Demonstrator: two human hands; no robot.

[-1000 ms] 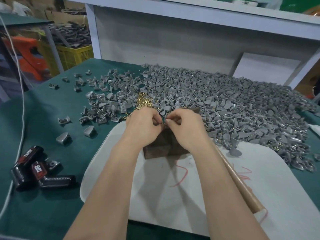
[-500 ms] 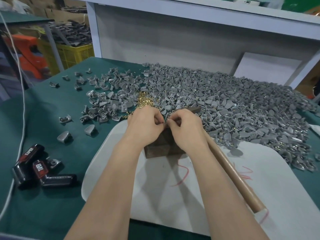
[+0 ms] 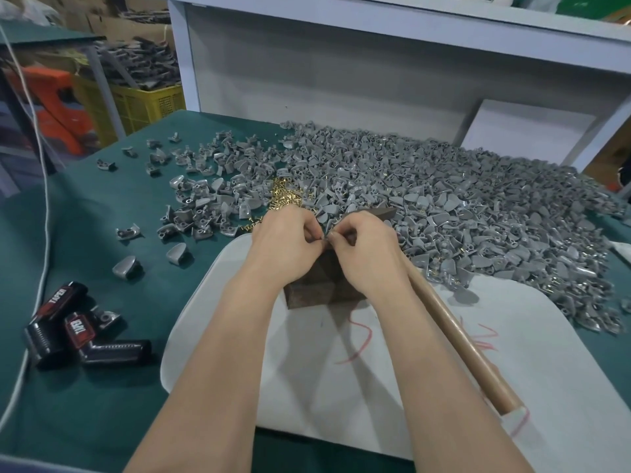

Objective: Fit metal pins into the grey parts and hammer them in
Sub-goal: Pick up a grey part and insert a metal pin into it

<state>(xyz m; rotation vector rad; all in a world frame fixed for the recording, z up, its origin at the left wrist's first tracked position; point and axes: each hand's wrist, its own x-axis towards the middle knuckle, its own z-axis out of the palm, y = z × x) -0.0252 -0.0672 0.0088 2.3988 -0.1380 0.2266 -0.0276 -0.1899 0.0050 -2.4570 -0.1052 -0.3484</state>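
- Grey parts [image 3: 444, 206] lie in a broad heap across the far side of the green cloth [image 3: 102, 216]. The gold pins [image 3: 285, 198] sit in a small pile at its near left edge, just beyond the left hand [image 3: 285, 240].
- Almost nothing changes over the last second: both hands stay above the dark block [image 3: 317, 288] on the white mat [image 3: 563, 370], in the same pose.
- Fingers of both hands are curled, and the tips of the left hand and the right hand [image 3: 367, 249] meet over the block, pinching something small. The fingertips hide it; I judge it to be a grey part in the left and a pin in the right.
- Wooden handle [image 3: 461, 349] lies where it was on the mat, passing beneath the right forearm, unheld. Its far end is hidden behind the hand.
- Such stillness suggests the fitting step is under way and fiddly: the pin is probably not yet seated, so hammering has to wait.
- Next, by my reckoning, the part goes down on the block and the right hand lets go to take up the handle.
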